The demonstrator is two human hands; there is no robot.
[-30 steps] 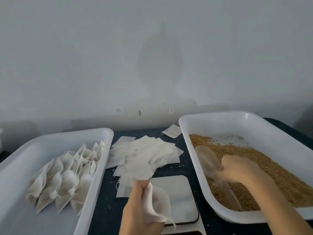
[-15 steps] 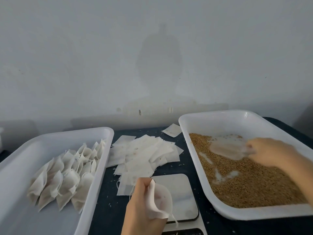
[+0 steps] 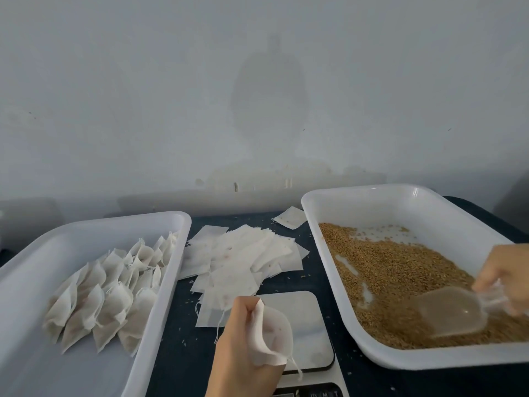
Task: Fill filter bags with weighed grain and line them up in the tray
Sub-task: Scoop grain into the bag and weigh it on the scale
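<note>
Over the scale [image 3: 297, 319], left hand [image 3: 243, 348] gripping an open filter bag [image 3: 272, 336]; right hand [image 3: 506, 279] holding a scoop [image 3: 446, 310] in grain [image 3: 400, 270].

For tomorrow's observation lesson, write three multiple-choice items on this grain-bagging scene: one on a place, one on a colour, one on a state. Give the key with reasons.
1. Where do the filled bags lie?
A. in the left tray
B. on the scale
C. in the grain

2. What colour are both trays?
A. blue
B. white
C. black

3. What is the state of the filter bag in the left hand?
A. tied shut
B. lying flat on the pile
C. held with its mouth open

Key:
1 A: the bags stand in rows inside the left tray.
2 B: the left tray and the grain tray are both plain white.
3 C: the left hand grips the filter bag over the scale, mouth gaping, while the right hand holds the scoop in the grain.
</note>
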